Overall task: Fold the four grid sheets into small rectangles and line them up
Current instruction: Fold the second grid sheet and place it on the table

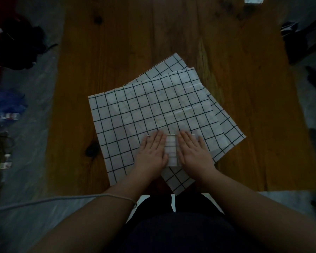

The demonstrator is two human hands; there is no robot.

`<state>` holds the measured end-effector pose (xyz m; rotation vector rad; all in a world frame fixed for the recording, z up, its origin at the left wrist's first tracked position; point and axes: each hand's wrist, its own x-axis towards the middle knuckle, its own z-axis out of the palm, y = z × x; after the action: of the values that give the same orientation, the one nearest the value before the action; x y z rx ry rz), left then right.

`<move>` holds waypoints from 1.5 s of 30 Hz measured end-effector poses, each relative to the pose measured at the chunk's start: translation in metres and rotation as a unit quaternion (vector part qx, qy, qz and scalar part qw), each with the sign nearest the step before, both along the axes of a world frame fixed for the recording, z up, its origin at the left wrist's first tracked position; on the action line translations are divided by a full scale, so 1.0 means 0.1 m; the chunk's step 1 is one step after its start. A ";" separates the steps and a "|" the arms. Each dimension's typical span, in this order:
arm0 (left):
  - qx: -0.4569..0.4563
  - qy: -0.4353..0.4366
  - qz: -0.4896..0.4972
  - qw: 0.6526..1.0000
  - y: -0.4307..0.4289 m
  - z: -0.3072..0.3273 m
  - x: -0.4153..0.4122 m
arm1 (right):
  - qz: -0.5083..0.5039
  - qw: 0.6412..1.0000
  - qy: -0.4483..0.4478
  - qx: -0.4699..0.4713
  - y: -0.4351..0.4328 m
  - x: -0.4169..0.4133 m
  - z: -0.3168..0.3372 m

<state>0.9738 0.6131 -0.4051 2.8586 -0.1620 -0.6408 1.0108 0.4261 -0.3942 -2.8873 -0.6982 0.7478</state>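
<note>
Both hands flat: left hand (pixel 152 150), right hand (pixel 192 151) pressing folded sheet (pixel 171 150).

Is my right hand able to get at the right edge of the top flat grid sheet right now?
Probably yes: the right hand lies flat on the folded piece, and nothing sits between it and the right edge of the top sheet.

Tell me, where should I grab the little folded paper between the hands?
Probably its near edge, coming from the person's side. The folded paper lies flat on the unfolded sheets, so nothing sticks up to grab, and the left hand and right hand press flat over both its sides. Slide a thumb under and pinch.
</note>
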 end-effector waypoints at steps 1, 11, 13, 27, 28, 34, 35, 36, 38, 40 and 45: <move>-0.002 0.000 0.012 1.000 0.07 0.02 -0.02 | -0.012 1.000 -0.003 -0.003 -0.06 0.01 0.02; -0.025 -0.010 0.053 0.998 0.11 0.17 -0.05 | -0.086 0.995 -0.013 0.047 0.02 0.22 0.27; -0.038 -0.036 0.060 0.997 0.09 0.23 -0.01 | -0.081 0.995 -0.020 0.046 0.03 0.33 0.28; -0.080 0.018 0.051 0.995 0.06 0.41 0.42 | -0.205 0.958 0.122 0.157 -0.02 0.46 0.45; -0.101 0.027 0.056 0.993 0.07 0.43 0.46 | -0.223 0.947 0.126 0.192 -0.02 0.45 0.51; -0.286 0.130 0.137 0.940 0.16 0.74 0.56 | -0.345 0.852 0.164 0.357 -0.05 0.44 0.86; -0.296 0.126 0.140 0.936 0.17 0.81 0.56 | -0.349 0.847 0.156 0.370 -0.05 0.43 0.90; -0.306 0.124 0.146 0.933 0.17 0.88 0.55 | -0.351 0.844 0.140 0.380 -0.05 0.42 0.93; -0.333 0.121 0.165 0.920 0.19 1.03 0.52 | -0.341 0.861 0.061 0.373 -0.04 0.39 1.01; -0.359 0.106 0.200 0.906 0.20 1.14 0.49 | -0.311 0.884 -0.045 0.346 -0.03 0.35 1.08; -0.425 0.074 0.252 0.866 0.19 1.48 0.38 | -0.209 0.916 0.040 0.339 0.09 0.11 1.37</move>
<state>1.0116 0.6320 -0.2569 1.8689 0.2634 -0.4957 1.0218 0.4352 -0.2575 -2.2290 -0.2325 0.4408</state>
